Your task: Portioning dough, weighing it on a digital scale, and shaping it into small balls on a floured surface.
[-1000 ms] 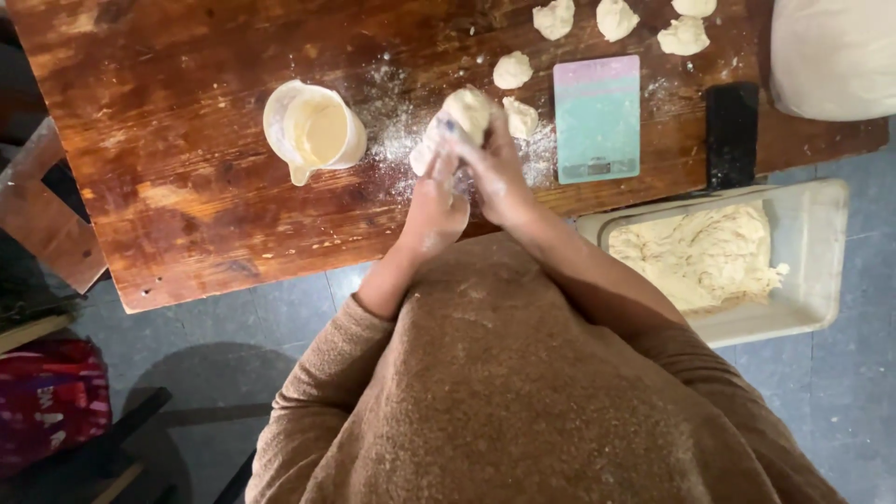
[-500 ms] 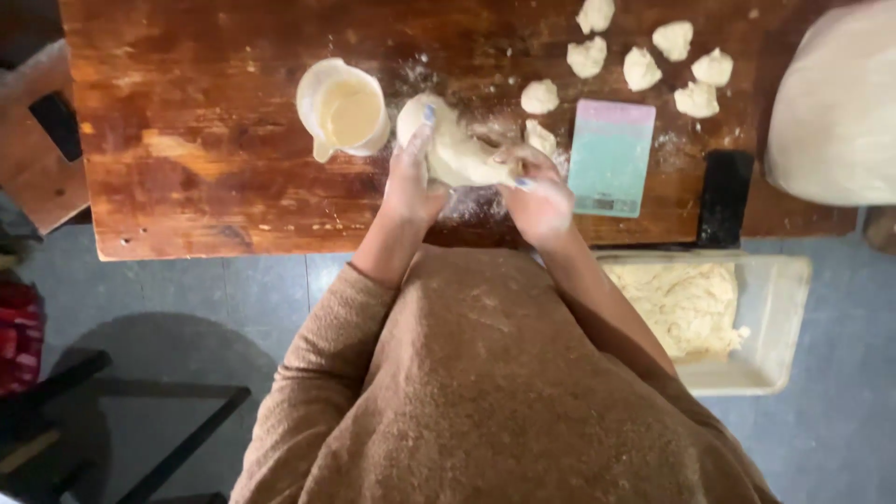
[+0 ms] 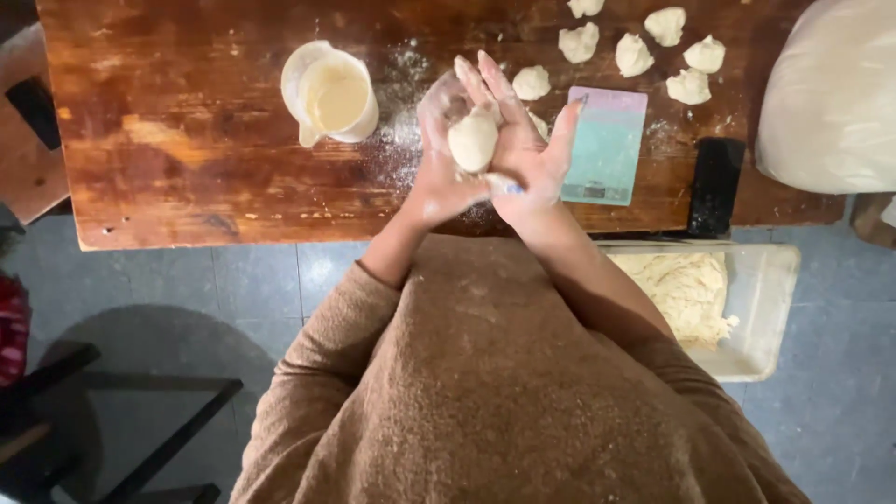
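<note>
A worn wooden table (image 3: 187,140) with a dark reddish-brown, scratched top ran across the upper part of the view, its near edge chipped and pale. Light fell unevenly on it, brighter patches glowing on the left side of the board. Below the table lay a floor (image 3: 271,308) of large grey tiles with thin joints, shadowed toward the lower left. A dark chair frame (image 3: 140,411) stood there on the tiles, its bars crossing at an angle. A second piece of brown wooden furniture (image 3: 28,177) showed at the left edge, just beside the table. No wall or window was in view.
</note>
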